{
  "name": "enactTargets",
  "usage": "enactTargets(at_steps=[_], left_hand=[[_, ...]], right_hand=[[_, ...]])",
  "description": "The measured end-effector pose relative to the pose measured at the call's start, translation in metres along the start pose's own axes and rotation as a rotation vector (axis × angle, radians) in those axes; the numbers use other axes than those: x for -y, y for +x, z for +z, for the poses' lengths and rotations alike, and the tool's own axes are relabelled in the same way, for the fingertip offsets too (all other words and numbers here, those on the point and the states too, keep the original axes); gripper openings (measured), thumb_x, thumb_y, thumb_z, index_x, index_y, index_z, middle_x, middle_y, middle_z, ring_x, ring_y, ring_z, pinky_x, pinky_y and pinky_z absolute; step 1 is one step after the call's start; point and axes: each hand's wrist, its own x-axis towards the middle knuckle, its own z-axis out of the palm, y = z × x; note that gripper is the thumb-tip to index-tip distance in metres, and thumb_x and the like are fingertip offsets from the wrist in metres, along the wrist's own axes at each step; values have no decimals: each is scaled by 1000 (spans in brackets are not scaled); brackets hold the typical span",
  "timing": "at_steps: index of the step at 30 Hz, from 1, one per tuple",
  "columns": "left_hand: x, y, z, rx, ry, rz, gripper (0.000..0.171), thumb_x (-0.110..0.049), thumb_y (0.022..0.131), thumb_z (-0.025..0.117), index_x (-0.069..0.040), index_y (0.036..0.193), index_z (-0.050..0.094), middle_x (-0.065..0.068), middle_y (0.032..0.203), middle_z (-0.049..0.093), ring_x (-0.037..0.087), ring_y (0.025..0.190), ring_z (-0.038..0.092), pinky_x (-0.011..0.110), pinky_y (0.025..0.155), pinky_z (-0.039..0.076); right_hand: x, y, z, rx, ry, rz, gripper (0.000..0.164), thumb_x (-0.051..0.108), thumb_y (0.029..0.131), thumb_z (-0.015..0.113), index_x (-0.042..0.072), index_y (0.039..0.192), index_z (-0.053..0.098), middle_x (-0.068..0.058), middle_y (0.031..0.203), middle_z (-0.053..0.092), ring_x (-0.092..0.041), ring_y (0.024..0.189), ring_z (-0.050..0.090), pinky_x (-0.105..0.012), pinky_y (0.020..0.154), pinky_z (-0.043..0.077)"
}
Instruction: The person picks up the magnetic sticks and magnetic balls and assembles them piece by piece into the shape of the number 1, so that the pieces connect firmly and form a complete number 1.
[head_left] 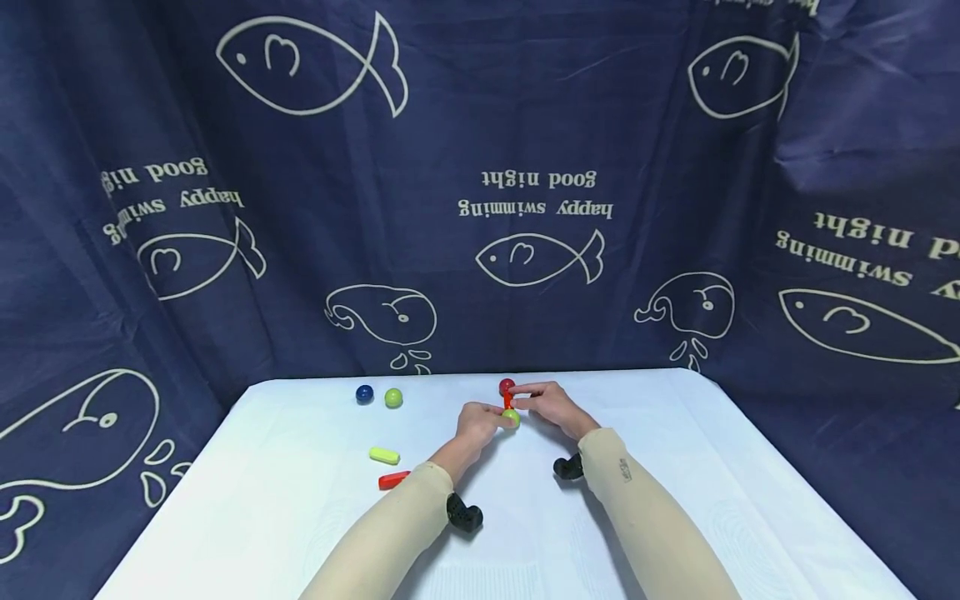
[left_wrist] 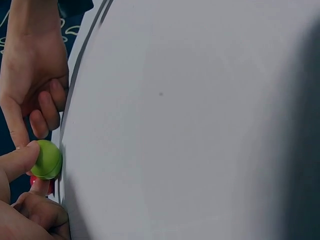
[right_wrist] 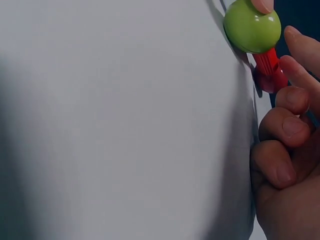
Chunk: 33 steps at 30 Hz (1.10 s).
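My left hand (head_left: pixel 480 423) pinches a green ball (right_wrist: pixel 252 27) between thumb and fingers, near the table's far edge. A short red rod (right_wrist: pixel 266 61) runs from this ball to a red ball (head_left: pixel 507 386) behind it, the three in one line. My right hand (head_left: pixel 551 404) is beside the rod from the right. Its thumb and forefinger reach out with their tips close at the rod, and the other fingers are curled in, as the right wrist view shows. In the left wrist view the green ball mostly covers the red parts.
A blue ball (head_left: pixel 364 394) and another green ball (head_left: pixel 393 398) lie at the table's back left. Nearer are a yellow-green rod (head_left: pixel 384 456) and a red rod (head_left: pixel 393 481), the latter beside my left sleeve. A dark blue printed curtain (head_left: pixel 540 317) hangs behind the white table (head_left: pixel 300 500).
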Motion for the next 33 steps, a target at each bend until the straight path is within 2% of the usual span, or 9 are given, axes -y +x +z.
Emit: enactTargets(at_steps=[3,12,18,26,33], left_hand=[[-1,-1,-1,1,-1,5,24,-14,78,85,-4,98,77,9,105,72,24,101,62,44,97,48],[-2,-1,-3,1,-1,-7,24,-15,80,84,-6,100,76,10,113,71,28,110,61,47,102,46],[-1,-1,-2,-5,10,5,25,-15,79,85,-5,100,77,11,115,71,28,112,61,47,102,46],[1,-1,-3,-5,-8,31,25,-14,78,84,-4,100,77,11,114,71,28,110,62,45,100,47],[1,-7,-10,8,-32,38,29,-15,78,83,-5,104,77,12,121,69,27,110,61,46,97,49]], right_hand=[[0,-2,-1,32,17,11,37,26,85,80,22,121,75,-1,80,58,-15,58,40,-25,55,34],[4,-8,2,73,7,-1,46,28,84,81,20,128,71,1,64,45,-15,45,29,-26,45,27],[3,-12,3,73,20,-2,54,31,79,85,20,130,70,1,66,45,-14,44,30,-26,44,26],[0,-10,4,54,18,5,51,31,79,86,22,127,72,0,69,49,-15,48,35,-26,47,29],[0,-11,3,56,7,23,53,35,79,86,24,129,71,-1,70,50,-17,52,38,-27,50,31]])
